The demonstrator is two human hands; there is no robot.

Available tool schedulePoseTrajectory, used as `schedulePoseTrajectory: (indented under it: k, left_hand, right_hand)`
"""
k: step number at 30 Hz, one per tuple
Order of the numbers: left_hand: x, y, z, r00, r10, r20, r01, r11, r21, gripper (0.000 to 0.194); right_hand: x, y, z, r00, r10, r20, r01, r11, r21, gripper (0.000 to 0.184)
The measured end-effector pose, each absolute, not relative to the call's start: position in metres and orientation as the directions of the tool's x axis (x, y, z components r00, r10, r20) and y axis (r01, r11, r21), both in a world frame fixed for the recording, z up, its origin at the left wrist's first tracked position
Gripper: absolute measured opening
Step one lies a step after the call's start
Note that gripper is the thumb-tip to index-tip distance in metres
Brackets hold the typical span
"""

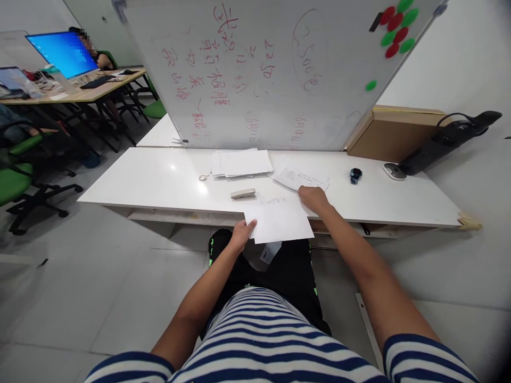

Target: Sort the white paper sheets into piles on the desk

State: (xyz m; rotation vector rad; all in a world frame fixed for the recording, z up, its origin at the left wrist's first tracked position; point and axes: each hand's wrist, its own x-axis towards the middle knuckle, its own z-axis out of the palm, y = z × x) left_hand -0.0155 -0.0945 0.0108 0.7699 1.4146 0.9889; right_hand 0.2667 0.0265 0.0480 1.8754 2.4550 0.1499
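My left hand (242,234) pinches the left edge of a white sheet of paper (283,226), thumb on top. The sheet extends past the desk's front edge above my lap. Over the desk, my right hand (314,199) has its fingers closed at the near edge of a printed sheet of paper (299,178); its fingertips are partly hidden. Left of that sheet lies a stack of papers (241,162). A light-coloured stapler (243,194) rests between the stack and the sheet in my left hand.
On the white desk (159,175) are a ring-shaped item (203,177), a watch (355,175), a computer mouse (394,171), a black bottle (443,141) and a cardboard box (391,133). A whiteboard (279,106) stands behind. Another person sits beyond a monitor (62,53).
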Motion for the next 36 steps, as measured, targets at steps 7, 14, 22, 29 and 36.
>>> schedulePoseTrajectory:
  k: [7,14,22,29,36]
  left_hand:
    - [-0.028,-0.085,0.009,-0.096,0.903,-0.418,-0.124,0.406,0.905,0.040]
    - [-0.029,-0.075,0.007,-0.054,0.917,-0.395,-0.004,0.395,0.919,0.041]
    - [-0.010,-0.067,0.016,0.007,0.924,-0.383,0.041,0.382,0.923,0.040]
    - [-0.005,-0.066,0.010,0.032,0.918,-0.396,-0.034,0.397,0.917,0.044]
    - [-0.013,-0.073,0.005,0.144,0.875,-0.462,-0.102,0.477,0.873,0.054]
  right_hand:
    - [0.287,0.028,0.048,-0.186,0.980,0.068,0.976,0.177,0.124,0.028]
    - [0.292,0.033,0.037,0.188,0.978,0.092,0.818,-0.104,-0.566,0.023]
    - [0.285,0.019,0.055,0.484,0.812,0.326,0.652,-0.087,-0.753,0.027]
    - [0.241,-0.096,0.034,-0.295,0.726,0.621,0.830,0.516,-0.209,0.028]
    - [0.227,-0.152,-0.003,-0.383,0.739,0.554,0.829,0.540,-0.146,0.022]
